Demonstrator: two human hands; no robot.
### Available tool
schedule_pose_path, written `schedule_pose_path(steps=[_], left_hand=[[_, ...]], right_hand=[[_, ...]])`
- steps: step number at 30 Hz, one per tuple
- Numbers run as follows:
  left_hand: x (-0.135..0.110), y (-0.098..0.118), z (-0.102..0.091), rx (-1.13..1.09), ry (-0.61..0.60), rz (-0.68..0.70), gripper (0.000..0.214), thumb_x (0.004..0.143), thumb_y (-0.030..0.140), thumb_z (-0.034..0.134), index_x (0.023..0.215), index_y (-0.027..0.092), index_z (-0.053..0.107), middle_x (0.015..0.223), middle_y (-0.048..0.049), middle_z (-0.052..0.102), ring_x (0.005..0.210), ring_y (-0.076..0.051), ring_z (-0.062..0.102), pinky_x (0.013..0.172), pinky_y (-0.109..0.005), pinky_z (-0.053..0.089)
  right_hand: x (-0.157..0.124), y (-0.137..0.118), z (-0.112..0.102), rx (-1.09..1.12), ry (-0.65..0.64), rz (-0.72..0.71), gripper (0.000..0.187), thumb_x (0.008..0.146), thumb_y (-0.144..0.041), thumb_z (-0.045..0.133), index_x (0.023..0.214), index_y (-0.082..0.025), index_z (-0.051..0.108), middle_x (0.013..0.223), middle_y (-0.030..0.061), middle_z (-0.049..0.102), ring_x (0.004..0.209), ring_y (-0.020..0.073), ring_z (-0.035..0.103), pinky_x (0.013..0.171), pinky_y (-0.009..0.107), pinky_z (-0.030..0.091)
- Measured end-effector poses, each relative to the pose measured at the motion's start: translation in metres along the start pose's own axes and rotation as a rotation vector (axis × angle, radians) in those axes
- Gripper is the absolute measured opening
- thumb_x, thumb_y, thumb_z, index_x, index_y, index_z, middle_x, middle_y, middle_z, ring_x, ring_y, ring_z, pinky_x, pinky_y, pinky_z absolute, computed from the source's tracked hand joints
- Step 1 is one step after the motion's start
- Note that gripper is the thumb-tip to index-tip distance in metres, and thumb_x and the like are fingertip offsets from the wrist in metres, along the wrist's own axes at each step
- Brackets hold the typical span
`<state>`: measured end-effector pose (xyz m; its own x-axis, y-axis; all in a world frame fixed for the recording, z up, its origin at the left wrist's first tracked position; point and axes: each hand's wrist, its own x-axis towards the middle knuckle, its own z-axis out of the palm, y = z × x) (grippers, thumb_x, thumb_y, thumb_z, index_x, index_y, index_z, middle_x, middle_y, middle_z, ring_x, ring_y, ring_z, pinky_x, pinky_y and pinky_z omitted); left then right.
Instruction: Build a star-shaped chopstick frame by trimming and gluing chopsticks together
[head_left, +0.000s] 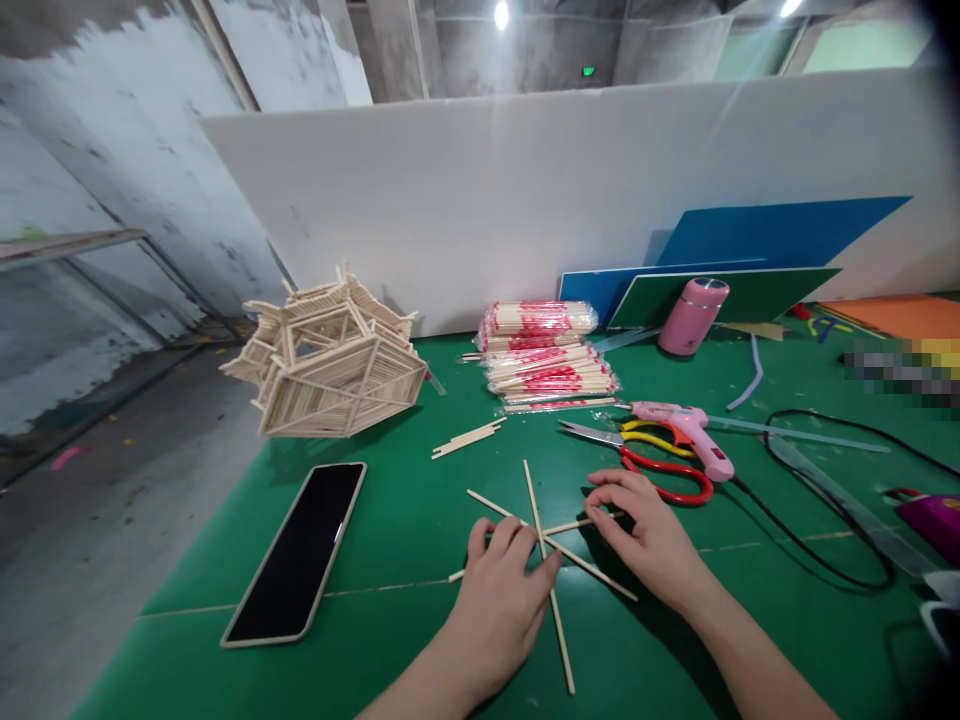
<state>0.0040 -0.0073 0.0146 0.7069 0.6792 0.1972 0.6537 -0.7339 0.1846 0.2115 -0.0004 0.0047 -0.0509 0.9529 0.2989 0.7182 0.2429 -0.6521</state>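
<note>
Three thin wooden sticks lie crossed in a star on the green table. My left hand rests on their crossing point, fingers curled down and pressing on the sticks. My right hand sits just to the right, its fingertips pinching the end of one crossed stick. A stick-built model house lies tipped at the table's far left.
A black phone lies near the left edge. Wrapped stick bundles, loose sticks, scissors, a pink glue gun with its black cord, and a pink bottle are beyond my hands. A white board backs the table.
</note>
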Motion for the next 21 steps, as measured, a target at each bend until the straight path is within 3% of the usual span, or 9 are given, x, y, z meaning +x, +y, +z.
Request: schedule_pose_path(steps=[21], left_hand=[[0.0019, -0.0009, 0.0015, 0.0, -0.031, 0.003, 0.026, 0.08, 0.016, 0.036, 0.101, 0.019, 0.051, 0.097, -0.0101, 0.051, 0.094, -0.023, 0.043, 0.083, -0.046, 0.027]], right_hand=[[-0.001, 0.0039, 0.0025, -0.002, -0.009, 0.02, 0.014, 0.077, -0.029, 0.049, 0.078, -0.023, 0.061, 0.1, 0.007, 0.056, 0.099, 0.023, 0.05, 0.084, 0.043, 0.04]])
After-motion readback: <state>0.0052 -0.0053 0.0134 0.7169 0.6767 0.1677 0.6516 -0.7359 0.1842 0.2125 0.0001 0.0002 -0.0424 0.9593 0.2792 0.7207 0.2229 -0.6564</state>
